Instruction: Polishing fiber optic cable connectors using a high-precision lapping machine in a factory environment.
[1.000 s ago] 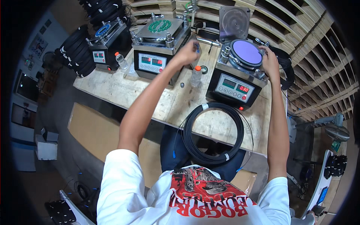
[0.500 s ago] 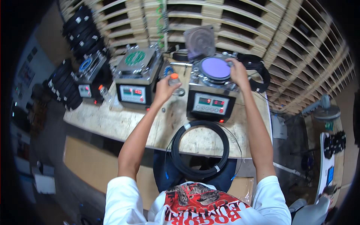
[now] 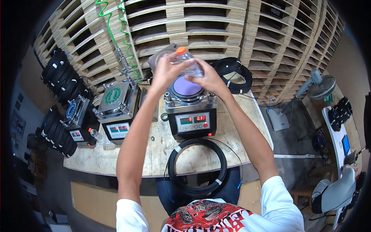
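A clear plastic bottle (image 3: 193,69) with an orange cap is between my hands, tilted above the right-hand polishing machine (image 3: 192,120). Near its cap end, my left hand (image 3: 168,70) has fingers closed round the bottle. My right hand (image 3: 210,79) grips the bottle's lower part from the right, thumb underneath. Below them lies the machine's round purple polishing pad (image 3: 186,86), partly covered by my hands. A greyish square plate (image 3: 156,61) stands behind the pad, mostly hidden by my left hand.
A coil of black cable (image 3: 222,162) lies at the table's (image 3: 145,158) front edge, overhanging my lap. Two more machines with a green fixture (image 3: 113,95) and a blue one (image 3: 71,110) stand left, beside another orange-capped bottle (image 3: 95,134). Black coils (image 3: 58,129) are stacked there. Wooden pallets (image 3: 185,28) rise behind.
My left hand has lifted the bottle from beside the machine to above the pad. My right hand has left the pad's rim and grips the bottle. The view has shifted.
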Available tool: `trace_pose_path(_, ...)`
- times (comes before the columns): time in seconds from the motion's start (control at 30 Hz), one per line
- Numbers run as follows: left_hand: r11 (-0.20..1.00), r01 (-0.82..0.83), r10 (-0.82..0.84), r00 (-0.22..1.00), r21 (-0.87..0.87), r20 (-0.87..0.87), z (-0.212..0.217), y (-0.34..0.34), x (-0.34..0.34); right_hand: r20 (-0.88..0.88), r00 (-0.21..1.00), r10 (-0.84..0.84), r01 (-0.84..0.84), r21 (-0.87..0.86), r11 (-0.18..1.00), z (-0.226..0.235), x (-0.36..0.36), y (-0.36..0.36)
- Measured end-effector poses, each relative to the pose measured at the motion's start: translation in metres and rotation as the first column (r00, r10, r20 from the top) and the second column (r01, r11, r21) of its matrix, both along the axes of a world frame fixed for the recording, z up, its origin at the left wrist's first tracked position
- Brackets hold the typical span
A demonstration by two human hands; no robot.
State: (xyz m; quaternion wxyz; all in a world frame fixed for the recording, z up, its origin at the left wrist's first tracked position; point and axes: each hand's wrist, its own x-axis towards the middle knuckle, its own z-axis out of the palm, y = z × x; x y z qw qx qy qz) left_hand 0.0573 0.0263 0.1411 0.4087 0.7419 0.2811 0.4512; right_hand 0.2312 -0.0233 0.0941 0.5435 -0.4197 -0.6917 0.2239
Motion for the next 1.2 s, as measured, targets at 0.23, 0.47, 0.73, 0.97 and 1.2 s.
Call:
trace_pose_path(0.23,0.974,-0.222,0.228,0.938,-0.055,0.261,-0.040,0.012,0.000,0.383,0.916,-0.122,0.123,0.023,0.992,0.010,0.053,0.006)
trace_pose_path(0.47,0.712,-0.702,0.687,0.693,-0.010,0.220,-0.105,0.038,-0.008,0.915,0.397,-0.066,0.279,-0.052,0.959,0.032,0.068,0.005)
trace_pose_path(0.73,0.777,-0.629,0.617,0.759,-0.012,0.205,-0.121,0.046,-0.002,0.993,0.070,-0.094,0.099,0.086,0.991,0.050,0.029,0.015)
trace_pose_path(0.97,0.740,-0.671,0.658,0.736,0.039,0.159,-0.120,0.041,-0.007,0.990,0.033,-0.140,-0.063,0.142,0.988,0.051,-0.022,0.045)
trace_pose_path(1.2,0.742,-0.670,0.660,0.738,0.036,0.142,-0.116,0.035,-0.003,0.961,-0.028,-0.276,0.048,0.277,0.960,0.040,-0.023,0.088)
